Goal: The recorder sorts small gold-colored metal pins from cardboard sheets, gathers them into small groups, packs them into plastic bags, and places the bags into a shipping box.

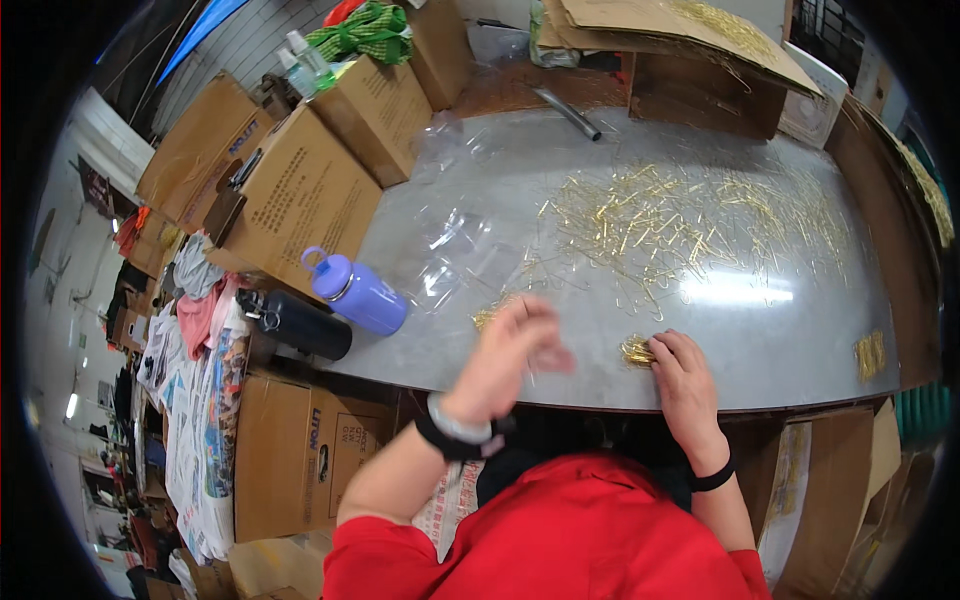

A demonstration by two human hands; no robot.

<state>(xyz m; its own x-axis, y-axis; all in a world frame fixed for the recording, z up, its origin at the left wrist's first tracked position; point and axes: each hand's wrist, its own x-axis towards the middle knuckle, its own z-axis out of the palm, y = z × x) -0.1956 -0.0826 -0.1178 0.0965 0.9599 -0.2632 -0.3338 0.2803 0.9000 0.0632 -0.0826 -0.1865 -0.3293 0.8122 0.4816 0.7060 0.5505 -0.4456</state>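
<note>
so there's a grey worktop point(800, 345) with thin gold wire hooks scattered over it, and two bare hands at its near edge. the right hand point(685, 375) has its fingers drawn close together against the right end of a small gold bundle point(634, 350) lying on the worktop. its grip looks mostly closed there, but i can't tell if it's really pinching the bundle or just resting on it. the left hand point(515, 345) is off to the left, blurry, fingers loosely curled and pointing inward. can't tell how far open that grip is or whether anything's in it. a gold bunch point(482, 319) sits just beside that hand, partly hidden by it.

the big loose pile of hooks point(650, 220) spreads out beyond the hands, from about the middle of the worktop over to the right, all tangled and pointing every which way. there's another neat bundle point(870, 356) alone near the right edge.

on the left, a purple bottle point(372, 296) stands near a black bottle point(305, 325), with crumpled clear plastic point(455, 235) a bit farther in. a metal tube point(568, 112) lies toward the back. cardboard boxes point(300, 190) line the left side, and at the back right a cardboard sheet point(640, 22) has more gold wire on top. red shirt point(590, 530), dark band on each wrist.
</note>
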